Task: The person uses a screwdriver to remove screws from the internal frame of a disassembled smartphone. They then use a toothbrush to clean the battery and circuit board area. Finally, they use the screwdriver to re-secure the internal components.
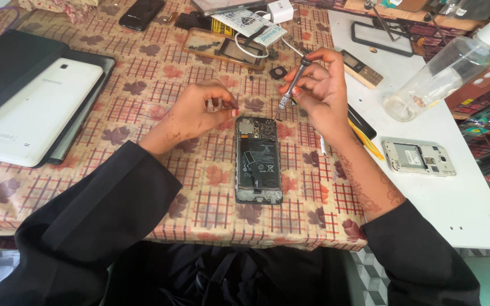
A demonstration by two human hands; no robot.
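An opened smartphone (pixel 258 161) with its back cover off lies flat on the leaf-patterned tablecloth (pixel 160 73), battery and circuit board showing. My right hand (pixel 321 85) holds a small precision screwdriver (pixel 291 85), its tip just above the phone's top right corner. My left hand (pixel 202 110) rests on the cloth beside the phone's top left corner, fingertips pinched together near its edge. Whether a screw sits between those fingers is too small to tell.
A white tablet (pixel 32 110) in a dark folio lies at the left. Another opened phone (pixel 419 157) and a clear plastic bottle (pixel 443 73) rest on the white board at the right. A phone frame (pixel 222 48), cables, a charger (pixel 280 10) and a black phone (pixel 141 13) lie behind.
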